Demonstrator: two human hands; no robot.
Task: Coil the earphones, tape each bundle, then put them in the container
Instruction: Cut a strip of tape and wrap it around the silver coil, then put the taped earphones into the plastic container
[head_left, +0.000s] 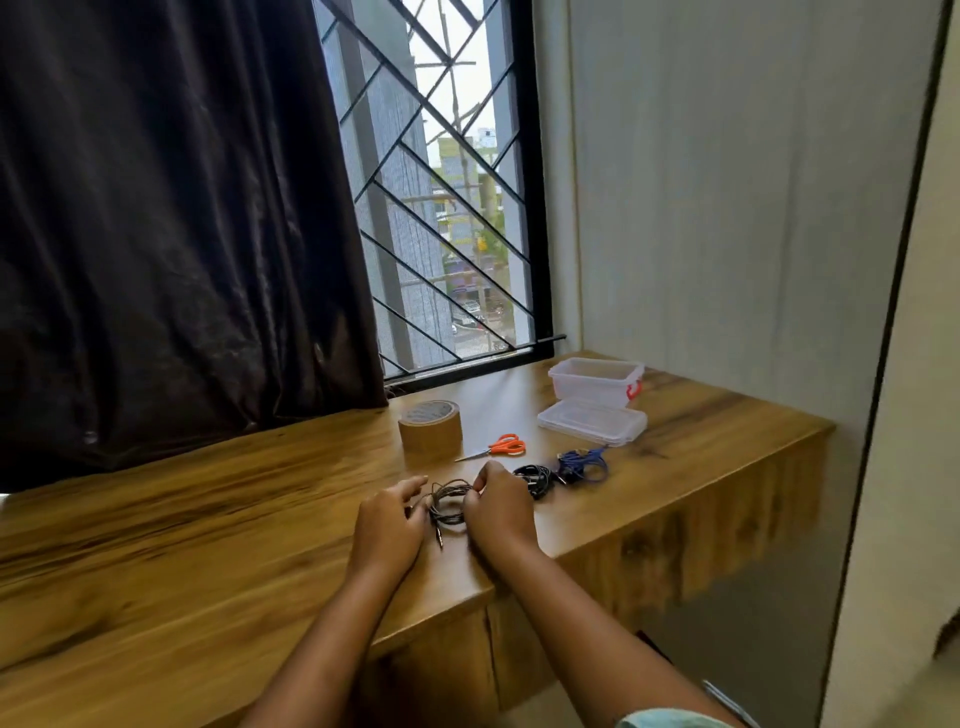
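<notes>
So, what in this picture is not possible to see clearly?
1. Head view, grey earphone coil: its right side is behind the right hand, which grips it; earbuds not visible.
2. Head view, black earphones and blue earphones: too small to tell whether taped.
3. Head view, container: the cloudy wall hides the inside.
4. Head view, tape roll: its free end is too small to find.

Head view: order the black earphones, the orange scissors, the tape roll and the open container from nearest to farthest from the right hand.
From the right hand, holding the grey earphones:
1. black earphones, just right of it
2. orange scissors, behind it
3. tape roll, behind, leftward
4. open container, far back right
</notes>
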